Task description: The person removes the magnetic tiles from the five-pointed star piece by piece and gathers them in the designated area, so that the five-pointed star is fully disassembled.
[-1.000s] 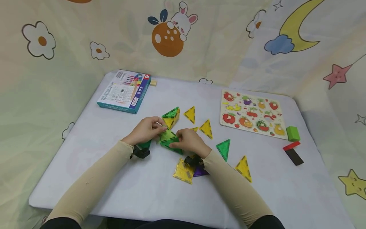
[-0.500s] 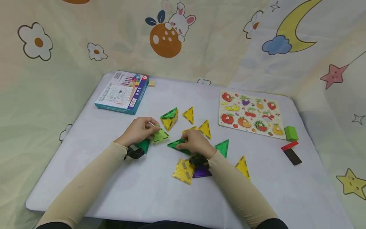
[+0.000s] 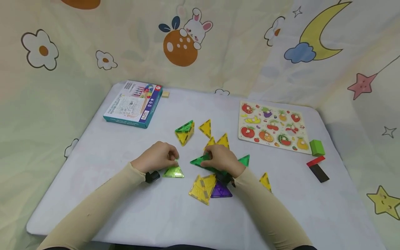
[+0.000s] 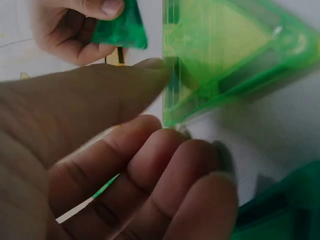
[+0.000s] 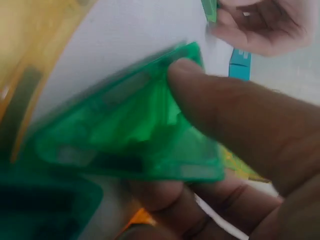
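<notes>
Nearest the person, a yellow tile pair [image 3: 200,187] and a purple triangle [image 3: 221,190] lie flat on the table [image 3: 125,208], touching each other.

Just beyond, the left hand [image 3: 157,160] has its fingers curled, thumb tip pressed to the edge of a light green triangle [image 3: 173,171] that lies on the table; the left wrist view shows thumb and curled fingers pinching that edge [image 4: 172,90].

The right hand [image 3: 221,159] grasps a dark green triangle [image 3: 200,161], thumb on top and fingers curled beneath it, as the right wrist view shows [image 5: 135,135]. The tile is tilted, just above the table, well apart from the light green one.

Farther back stand a green-and-yellow pyramid [image 3: 185,131] and loose yellow triangles [image 3: 207,127]. A fruit puzzle [image 3: 271,125] lies far right, a box [image 3: 132,104] far left.
</notes>
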A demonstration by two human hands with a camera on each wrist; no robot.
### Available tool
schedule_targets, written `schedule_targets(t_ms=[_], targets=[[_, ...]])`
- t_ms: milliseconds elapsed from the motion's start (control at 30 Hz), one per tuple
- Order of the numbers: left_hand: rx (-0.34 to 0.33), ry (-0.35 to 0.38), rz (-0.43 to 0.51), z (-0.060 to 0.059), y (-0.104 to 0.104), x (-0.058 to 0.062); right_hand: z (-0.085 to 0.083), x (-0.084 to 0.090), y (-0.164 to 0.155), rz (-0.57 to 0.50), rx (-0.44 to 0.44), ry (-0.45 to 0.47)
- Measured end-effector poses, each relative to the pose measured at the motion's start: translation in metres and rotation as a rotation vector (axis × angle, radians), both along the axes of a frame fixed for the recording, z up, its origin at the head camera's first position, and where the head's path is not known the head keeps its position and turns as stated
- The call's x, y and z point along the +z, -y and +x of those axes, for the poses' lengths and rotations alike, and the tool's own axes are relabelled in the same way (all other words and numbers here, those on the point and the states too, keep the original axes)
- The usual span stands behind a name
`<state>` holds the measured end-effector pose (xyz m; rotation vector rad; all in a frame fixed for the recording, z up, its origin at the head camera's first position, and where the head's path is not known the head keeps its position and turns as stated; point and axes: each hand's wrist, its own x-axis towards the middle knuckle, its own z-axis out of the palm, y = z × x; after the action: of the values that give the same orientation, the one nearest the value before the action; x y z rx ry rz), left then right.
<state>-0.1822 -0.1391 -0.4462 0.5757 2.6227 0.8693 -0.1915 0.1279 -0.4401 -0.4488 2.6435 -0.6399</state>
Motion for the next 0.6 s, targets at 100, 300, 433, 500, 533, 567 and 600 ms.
schedule_targets(t_ms=[100,300,433,500,533,567,600], targets=[[0.04,-0.054,0.0,-0.009,-0.002,0.003,0.001,-0.002,0.003,-0.005,0.044,-0.045],[0.206,-0.143,0.022,-0.044,-0.007,0.01,0.002,-0.002,0.006,0.019,0.04,-0.094],[0.213,-0.102,0.022,-0.071,-0.014,0.007,-0.003,-0.001,0.005,-0.072,0.012,-0.075],[0.196,-0.07,0.016,-0.08,-0.017,0.004,-0.007,0.0,0.005,-0.147,-0.014,-0.06],[0.186,-0.054,0.012,-0.084,-0.018,0.003,-0.01,0.001,0.006,-0.18,-0.031,-0.052],[0.18,-0.035,0.006,-0.086,-0.018,0.002,-0.012,0.002,0.007,-0.205,-0.047,-0.047],[0.179,-0.017,0.002,-0.087,-0.019,0.001,-0.015,0.003,0.009,-0.219,-0.062,-0.05]])
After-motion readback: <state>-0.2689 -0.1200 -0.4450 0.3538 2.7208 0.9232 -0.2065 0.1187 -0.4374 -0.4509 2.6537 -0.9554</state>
